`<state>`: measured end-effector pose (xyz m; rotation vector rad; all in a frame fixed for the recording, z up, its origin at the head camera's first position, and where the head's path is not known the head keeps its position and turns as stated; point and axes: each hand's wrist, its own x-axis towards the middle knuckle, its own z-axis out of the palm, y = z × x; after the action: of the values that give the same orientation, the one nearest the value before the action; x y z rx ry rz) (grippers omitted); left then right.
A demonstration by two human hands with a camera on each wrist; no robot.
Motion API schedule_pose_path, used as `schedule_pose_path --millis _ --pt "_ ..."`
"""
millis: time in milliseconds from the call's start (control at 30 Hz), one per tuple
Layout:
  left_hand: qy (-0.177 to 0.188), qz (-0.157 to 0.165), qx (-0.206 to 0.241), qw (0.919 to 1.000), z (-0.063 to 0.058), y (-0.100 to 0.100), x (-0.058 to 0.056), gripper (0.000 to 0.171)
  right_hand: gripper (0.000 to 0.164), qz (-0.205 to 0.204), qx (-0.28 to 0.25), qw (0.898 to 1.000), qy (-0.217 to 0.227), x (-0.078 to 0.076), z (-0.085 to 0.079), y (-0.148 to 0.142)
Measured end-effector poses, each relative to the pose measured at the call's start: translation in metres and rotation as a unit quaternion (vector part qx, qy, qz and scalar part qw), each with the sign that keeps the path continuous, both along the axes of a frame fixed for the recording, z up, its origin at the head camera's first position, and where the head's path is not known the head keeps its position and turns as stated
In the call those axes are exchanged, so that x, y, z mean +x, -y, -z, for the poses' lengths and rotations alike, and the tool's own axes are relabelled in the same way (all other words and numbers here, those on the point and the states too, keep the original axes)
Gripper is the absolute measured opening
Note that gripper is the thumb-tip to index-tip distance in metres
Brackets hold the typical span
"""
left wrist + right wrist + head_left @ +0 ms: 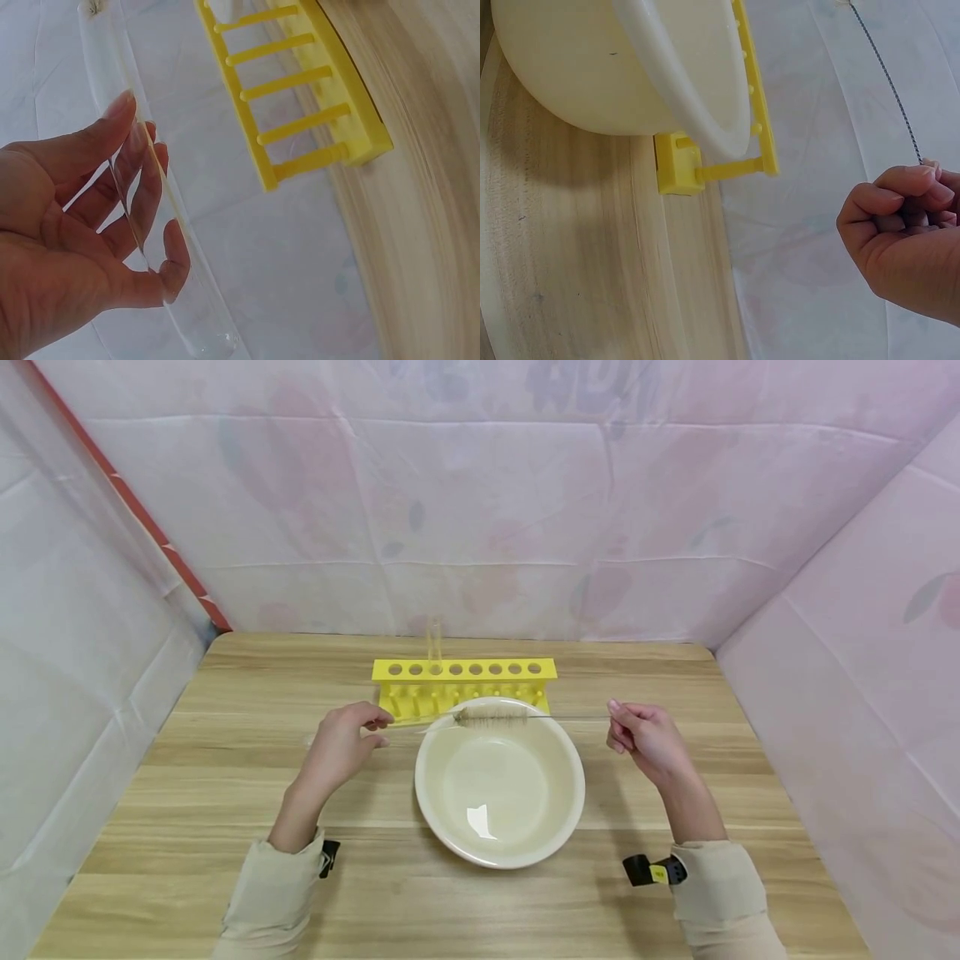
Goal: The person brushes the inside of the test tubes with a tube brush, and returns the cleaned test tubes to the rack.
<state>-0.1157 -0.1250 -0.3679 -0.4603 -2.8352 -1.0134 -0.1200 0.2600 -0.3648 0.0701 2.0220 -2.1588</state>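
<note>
My left hand [345,745] holds a clear glass test tube [201,319] lengthwise between thumb and fingers, its rounded end low in the left wrist view. My right hand [647,739] pinches the thin twisted-wire handle [889,79] of a test tube brush. The brush's pale bristle head [493,717] lies level over the far part of a cream bowl [424,810], with its tip at the tube's mouth. Tube and brush line up nearly straight between the two hands.
Behind the bowl, a yellow test tube rack [480,670] stands on the wooden table [225,760]. Another clear tube [434,639] stands upright in one of its holes. Clear liquid in the bowl reflects a bright patch. Printed cloth walls [487,510] enclose the table's back and sides.
</note>
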Motion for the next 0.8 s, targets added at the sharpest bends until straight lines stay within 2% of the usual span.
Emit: schedule_pose_path --millis 133,333,500,633,800 --pt "-0.003 -0.001 0.002 1.0 0.0 -0.001 -0.001 0.023 0.041 -0.005 0.013 1.0 0.0 0.0 -0.002 0.003" --pt "0.001 0.021 -0.015 0.9997 0.0 -0.009 -0.003 0.021 0.042 -0.011 0.036 0.999 0.0 -0.002 -0.005 0.014" --pt "0.001 0.013 -0.024 0.9996 -0.001 -0.016 -0.002 0.02 0.042 0.003 0.034 0.999 0.007 -0.004 -0.006 0.022" --pt "-0.001 0.016 -0.027 0.9995 -0.005 -0.021 -0.003 0.021 0.042 0.004 0.031 0.999 0.009 -0.007 -0.004 0.031" --pt "0.012 0.002 -0.036 0.9993 -0.011 -0.03 -0.004 0.021 0.042 0.002 0.025 1.0 0.015 -0.009 -0.001 0.046"
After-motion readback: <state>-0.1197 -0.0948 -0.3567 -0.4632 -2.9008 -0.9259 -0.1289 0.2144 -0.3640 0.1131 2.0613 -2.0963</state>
